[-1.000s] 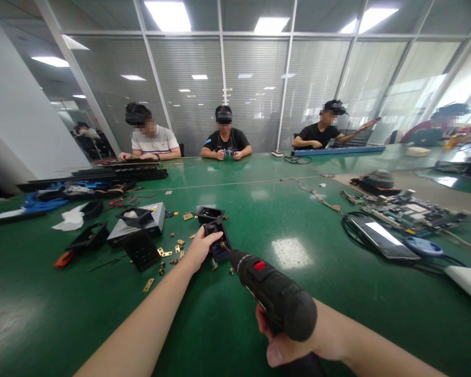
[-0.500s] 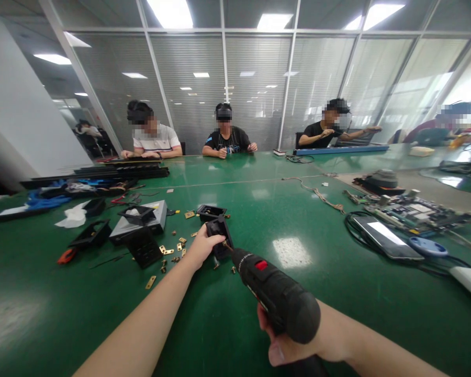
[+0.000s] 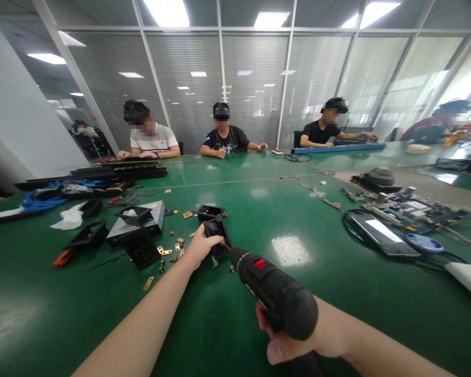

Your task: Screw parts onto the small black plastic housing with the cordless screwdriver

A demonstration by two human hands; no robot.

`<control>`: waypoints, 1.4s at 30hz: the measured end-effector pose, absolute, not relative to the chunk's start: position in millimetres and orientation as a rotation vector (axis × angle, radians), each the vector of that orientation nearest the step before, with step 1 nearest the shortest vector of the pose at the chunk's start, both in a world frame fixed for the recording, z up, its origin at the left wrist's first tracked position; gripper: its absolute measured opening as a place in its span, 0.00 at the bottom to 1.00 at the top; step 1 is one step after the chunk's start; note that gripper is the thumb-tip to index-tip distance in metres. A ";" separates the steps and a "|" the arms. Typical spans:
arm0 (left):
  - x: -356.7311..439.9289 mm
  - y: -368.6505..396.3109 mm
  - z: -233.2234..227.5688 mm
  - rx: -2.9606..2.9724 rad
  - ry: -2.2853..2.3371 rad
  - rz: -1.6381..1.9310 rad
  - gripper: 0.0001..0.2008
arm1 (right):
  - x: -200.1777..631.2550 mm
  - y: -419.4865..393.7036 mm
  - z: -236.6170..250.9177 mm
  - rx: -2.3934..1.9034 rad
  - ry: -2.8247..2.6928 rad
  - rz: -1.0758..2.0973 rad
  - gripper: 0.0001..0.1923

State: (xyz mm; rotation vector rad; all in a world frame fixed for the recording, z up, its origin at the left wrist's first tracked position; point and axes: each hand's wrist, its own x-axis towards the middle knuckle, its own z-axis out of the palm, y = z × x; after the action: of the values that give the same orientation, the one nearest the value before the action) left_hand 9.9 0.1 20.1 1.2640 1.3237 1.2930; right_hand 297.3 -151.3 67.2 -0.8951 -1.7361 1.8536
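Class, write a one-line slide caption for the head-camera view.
Left hand steadies a small black part on the green table while the right hand aims a black electric screwdriver at it.

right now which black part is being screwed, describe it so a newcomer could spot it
On the green table, left of centre among scattered brass hinges, find the small black housing. Unlike its neighbours, the left hand grips it and the electric screwdriver tip touches it.

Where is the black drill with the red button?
The black electric drill with the red button is low in the middle of the head view, gripped by the right hand, its tip at the small black plastic box the left hand holds.
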 end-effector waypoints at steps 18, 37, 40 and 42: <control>8.4 1.8 18.5 1.215 1.302 1.259 0.31 | 296.1 -152.5 71.2 -0.931 -1.710 1.918 0.31; 8.6 0.7 20.4 1.213 1.330 1.249 0.31 | 295.3 -150.3 68.8 -0.937 -1.662 1.953 0.34; 8.6 0.9 20.4 1.206 1.315 1.242 0.32 | 294.9 -149.4 64.0 -0.904 -1.663 1.940 0.35; 8.6 0.7 20.4 1.206 1.308 1.241 0.32 | 294.6 -148.8 63.1 -0.914 -1.668 1.955 0.35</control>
State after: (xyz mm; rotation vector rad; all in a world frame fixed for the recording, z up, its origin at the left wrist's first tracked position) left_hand 8.6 0.7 20.4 1.2057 1.3083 1.2410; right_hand 294.6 -148.8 63.1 -0.9139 -1.6680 1.9546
